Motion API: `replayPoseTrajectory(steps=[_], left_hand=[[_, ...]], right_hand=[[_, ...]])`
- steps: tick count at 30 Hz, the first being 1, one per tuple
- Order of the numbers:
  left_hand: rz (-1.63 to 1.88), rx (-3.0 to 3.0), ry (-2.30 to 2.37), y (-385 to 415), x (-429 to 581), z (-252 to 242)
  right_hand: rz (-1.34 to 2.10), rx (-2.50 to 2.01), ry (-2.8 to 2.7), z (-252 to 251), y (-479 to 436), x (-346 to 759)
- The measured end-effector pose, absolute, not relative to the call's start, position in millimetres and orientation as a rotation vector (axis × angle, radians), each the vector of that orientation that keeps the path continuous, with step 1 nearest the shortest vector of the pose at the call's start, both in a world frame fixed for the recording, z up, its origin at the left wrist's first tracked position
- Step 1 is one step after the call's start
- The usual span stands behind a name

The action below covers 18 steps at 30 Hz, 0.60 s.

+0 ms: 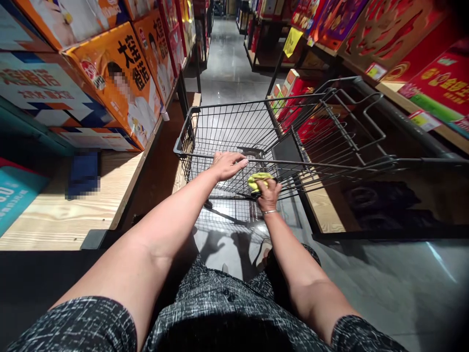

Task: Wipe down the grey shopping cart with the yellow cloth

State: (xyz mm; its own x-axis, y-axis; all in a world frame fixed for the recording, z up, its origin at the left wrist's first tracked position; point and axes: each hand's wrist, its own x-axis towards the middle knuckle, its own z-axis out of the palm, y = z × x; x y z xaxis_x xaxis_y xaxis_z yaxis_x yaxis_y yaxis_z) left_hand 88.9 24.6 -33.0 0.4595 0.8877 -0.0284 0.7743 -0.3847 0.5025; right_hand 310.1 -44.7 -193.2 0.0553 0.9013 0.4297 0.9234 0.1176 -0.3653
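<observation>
A black wire shopping cart (205,128) stands in a store aisle in front of me, its basket holding nothing that I can see. My left hand (226,164) rests flat on the cart's near top rail, fingers laid over the bar. My right hand (268,193) is lower, at the cart's near end wall, and clutches a crumpled yellow-green cloth (259,180) pressed against the wire. A thin bracelet circles my right wrist.
A low wooden shelf (62,210) on the left carries large orange boxes (120,83) and a teal box. Red gift boxes (436,83) line the wooden shelves on the right. A grey tiled floor (395,288) runs down the aisle ahead.
</observation>
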Motion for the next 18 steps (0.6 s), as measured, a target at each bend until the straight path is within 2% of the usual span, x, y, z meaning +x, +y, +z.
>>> replayPoseTrajectory(steps=[3, 7, 11, 18], left_hand=[[0.343, 2.275, 1.391, 27.0, 88.9, -34.0], [0.377, 2.275, 1.402, 29.8, 86.0, -34.8], [0.346, 2.253, 1.419, 29.9, 80.3, -32.2], [0.307, 2.235, 1.438, 32.8, 66.9, -27.0]], right_hand=[[0.091, -1.847, -1.916, -221.9, -50.5, 294.1], [0.135, -1.815, -1.948, -221.0, -48.1, 291.7], [0.122, -1.688, -2.035, -191.7, -46.5, 307.3], [-0.410, -1.573, -1.558, -103.6, -37.9, 376.0]])
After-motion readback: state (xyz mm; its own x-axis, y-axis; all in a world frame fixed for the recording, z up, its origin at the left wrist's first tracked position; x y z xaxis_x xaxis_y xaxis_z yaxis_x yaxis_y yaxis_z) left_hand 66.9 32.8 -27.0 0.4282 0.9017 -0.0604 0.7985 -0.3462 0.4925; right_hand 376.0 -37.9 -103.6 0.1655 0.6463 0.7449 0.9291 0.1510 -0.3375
